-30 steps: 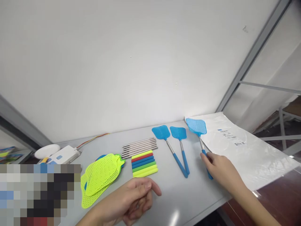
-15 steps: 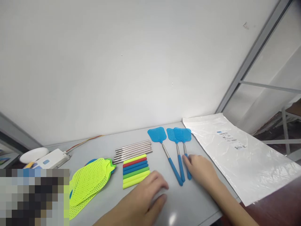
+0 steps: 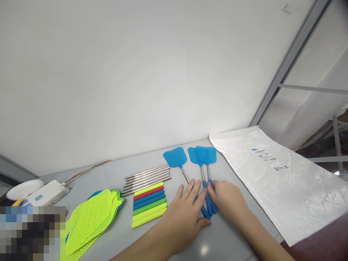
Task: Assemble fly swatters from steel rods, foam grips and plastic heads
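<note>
Three blue fly swatters lie on the grey table with their heads toward the wall. My left hand (image 3: 185,217), fingers spread, rests over the handle of the left swatter (image 3: 175,156). Its thumb is near that handle's lower end. My right hand (image 3: 230,199) is curled, thumb and fingertips against the handle of the right swatter (image 3: 211,155). Between my hands, the handle of the middle swatter (image 3: 205,185) lies close beside the right one, and their heads overlap. Part of the left swatter's handle is hidden under my left fingers.
Metal rods (image 3: 148,177) lie in a row above coloured handle sleeves (image 3: 149,204). Yellow-green mesh swatter heads (image 3: 91,217) are stacked at the left. Behind them is a white device (image 3: 45,195) with wires. A white plastic mailer bag (image 3: 250,174) covers the right side.
My left hand has moved right and forward onto the left swatter, its fingers spreading. The right swatter's handle has shifted against the middle one, with my right hand beside it.
</note>
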`<action>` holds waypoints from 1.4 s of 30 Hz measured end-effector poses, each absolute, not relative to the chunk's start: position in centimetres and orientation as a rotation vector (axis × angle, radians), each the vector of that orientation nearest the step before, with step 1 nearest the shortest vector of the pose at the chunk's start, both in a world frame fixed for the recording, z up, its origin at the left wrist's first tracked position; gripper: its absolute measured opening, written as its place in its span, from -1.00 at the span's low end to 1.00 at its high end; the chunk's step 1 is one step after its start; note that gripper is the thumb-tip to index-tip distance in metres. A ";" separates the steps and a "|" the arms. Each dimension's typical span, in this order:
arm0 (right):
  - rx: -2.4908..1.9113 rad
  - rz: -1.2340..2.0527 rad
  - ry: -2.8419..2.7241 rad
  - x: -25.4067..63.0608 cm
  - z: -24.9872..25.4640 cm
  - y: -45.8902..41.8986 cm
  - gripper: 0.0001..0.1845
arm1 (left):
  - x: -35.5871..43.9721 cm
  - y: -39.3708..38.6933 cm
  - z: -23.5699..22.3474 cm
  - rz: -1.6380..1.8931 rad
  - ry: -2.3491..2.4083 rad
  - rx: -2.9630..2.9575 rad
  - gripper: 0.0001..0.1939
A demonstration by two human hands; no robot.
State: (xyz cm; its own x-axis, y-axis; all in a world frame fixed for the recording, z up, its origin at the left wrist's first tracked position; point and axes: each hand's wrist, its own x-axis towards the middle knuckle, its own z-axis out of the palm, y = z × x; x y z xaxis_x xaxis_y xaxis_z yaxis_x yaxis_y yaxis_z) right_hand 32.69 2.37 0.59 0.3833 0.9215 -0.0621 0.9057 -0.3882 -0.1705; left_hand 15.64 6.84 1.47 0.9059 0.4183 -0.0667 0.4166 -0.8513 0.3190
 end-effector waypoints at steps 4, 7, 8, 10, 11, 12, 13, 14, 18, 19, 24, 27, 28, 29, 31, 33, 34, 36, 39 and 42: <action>-2.440 0.317 -1.671 32.8 0.5 2.9 -0.52 | 15.5 6.6 1.4 -0.002 0.645 2.745 -0.29; -2.356 0.410 -1.635 33.1 0.8 2.7 -0.50 | 15.4 6.5 1.1 0.041 0.631 2.750 -0.29; -2.309 0.449 -1.619 33.2 1.0 2.5 -0.48 | 15.3 6.5 0.9 0.066 0.618 2.755 -0.29; -2.142 0.596 -1.519 33.4 1.2 2.0 -0.46 | 15.1 6.6 0.6 0.125 0.578 2.770 -0.32; -2.039 0.688 -1.425 33.5 1.2 1.7 -0.45 | 15.1 6.6 0.4 0.154 0.556 2.779 -0.34; -1.938 0.774 -1.309 33.6 1.2 1.4 -0.46 | 15.0 6.7 0.1 0.178 0.538 2.787 -0.36; -1.854 0.843 -1.187 33.7 1.1 1.1 -0.47 | 14.9 6.7 -0.1 0.199 0.522 2.795 -0.38; -1.795 0.886 -1.079 33.8 1.0 0.9 -0.48 | 14.9 6.8 -0.3 0.212 0.513 2.804 -0.40; -1.747 0.885 -0.892 34.0 0.5 0.0 -0.44 | 15.0 6.9 -0.8 0.239 0.495 2.828 -0.41; -1.760 0.871 -0.881 34.0 0.5 -0.2 -0.41 | 15.1 6.9 -0.9 0.240 0.490 2.829 -0.41; -2.026 0.703 -1.045 34.6 0.4 -1.0 -0.52 | 15.1 6.7 -1.0 0.231 0.489 2.835 -0.41; -2.300 0.497 -1.276 35.0 0.0 -1.0 -0.60 | 15.2 6.6 -1.0 0.229 0.516 2.842 -0.41; -2.380 0.430 -1.340 35.1 -0.1 -0.8 -0.59 | 15.2 6.6 -1.0 0.230 0.522 2.844 -0.41; -2.446 0.367 -1.392 35.1 -0.3 -0.7 -0.57 | 15.2 6.6 -1.0 0.232 0.525 2.848 -0.41; -2.536 0.271 -1.465 34.9 -0.5 -0.3 -0.50 | 15.3 6.5 -1.1 0.234 0.521 2.854 -0.40; -2.588 0.211 -1.505 34.5 -0.5 -0.1 -0.47 | 15.3 6.6 -1.1 0.238 0.521 2.858 -0.40; -2.606 0.201 -1.515 34.3 -0.4 0.1 -0.46 | 15.4 6.6 -1.1 0.238 0.520 2.860 -0.40; -2.633 0.216 -1.528 34.0 -0.2 0.2 -0.45 | 15.4 6.6 -1.1 0.236 0.519 2.862 -0.40; -2.647 0.255 -1.543 33.6 -0.1 0.6 -0.43 | 15.4 6.6 -1.1 0.238 0.521 2.867 -0.40; -2.633 0.308 -1.535 33.4 -0.3 1.4 -0.43 | 15.3 6.6 -1.2 0.253 0.519 2.880 -0.40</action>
State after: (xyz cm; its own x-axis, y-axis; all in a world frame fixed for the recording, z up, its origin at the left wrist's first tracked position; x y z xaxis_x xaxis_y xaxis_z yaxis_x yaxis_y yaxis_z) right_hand 33.44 1.42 -0.30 0.4786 0.8679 -0.1333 0.8521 -0.4957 -0.1681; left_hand 15.34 6.57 -1.19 0.9236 0.3603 0.1312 0.3254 -0.9175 0.2289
